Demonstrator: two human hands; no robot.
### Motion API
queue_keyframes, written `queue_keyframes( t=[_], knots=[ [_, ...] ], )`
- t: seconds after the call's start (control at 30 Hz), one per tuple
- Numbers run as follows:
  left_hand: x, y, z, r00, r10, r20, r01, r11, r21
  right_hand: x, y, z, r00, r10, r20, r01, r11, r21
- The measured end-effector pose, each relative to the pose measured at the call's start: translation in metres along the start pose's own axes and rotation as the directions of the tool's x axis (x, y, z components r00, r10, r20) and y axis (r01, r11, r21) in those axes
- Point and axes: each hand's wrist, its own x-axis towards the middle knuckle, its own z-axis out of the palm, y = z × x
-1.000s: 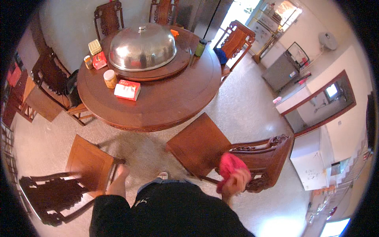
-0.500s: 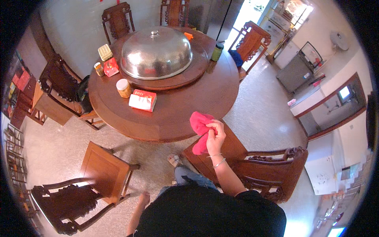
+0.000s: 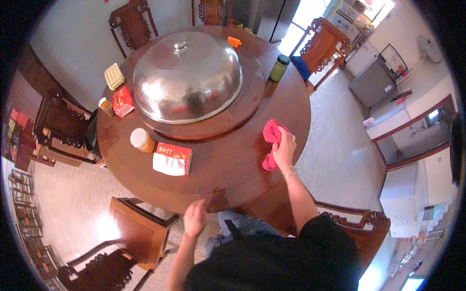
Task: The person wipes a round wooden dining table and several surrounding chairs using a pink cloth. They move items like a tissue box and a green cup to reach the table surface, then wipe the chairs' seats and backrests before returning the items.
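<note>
Right hand (image 3: 284,148): fingers closed over a pink cloth (image 3: 270,143), pressing it flat on the table (image 3: 228,169). The cloth lies under and ahead of the palm, bunched, part of it showing past the fingertips toward the dome and part trailing back beside the wrist. Bangles sit on that wrist.

Left hand (image 3: 195,218): held loose with fingers slightly spread, gripping nothing, at the near rim of the table, well apart from the cloth.

Table: round, dark polished wood, with a raised turning disc in its middle.

Dome (image 3: 188,75): large perforated steel cover with a knob, resting on the disc. All places below are given from it.
- Cloth and right hand: to its right and nearer the person, just off the disc's edge.
- Tissue box (image 3: 173,159): red and white, nearer the person, off the disc.
- Jar (image 3: 142,140): pale lid, just left of the tissue box.
- Red packet (image 3: 123,102): to its left.
- Yellow tray (image 3: 114,76): to its left, farther off.
- Green bottle (image 3: 279,68): to its right, upright.
- Orange item (image 3: 234,41): beyond it, at the far right.

Chairs (image 3: 141,233): carved dark wood, ringing the table.
</note>
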Motion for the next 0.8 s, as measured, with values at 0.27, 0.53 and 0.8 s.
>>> queue_keyframes(
  t=[0.27,0.53,0.8],
  knots=[
    [0.099,0.028,0.070,0.982,0.188,-0.031,-0.190,0.971,-0.148,0.006,0.036,0.087,0.973,0.132,0.190,-0.031,0.888,-0.458],
    [0.105,0.005,0.118,0.967,0.008,-0.255,-0.051,0.985,-0.164,0.005,0.060,0.093,0.983,-0.042,0.180,0.097,0.946,-0.309],
    [0.098,0.019,0.126,0.912,0.207,-0.355,-0.188,0.978,0.087,0.014,0.085,0.086,0.941,-0.265,0.212,0.286,0.956,-0.073]
  ],
)
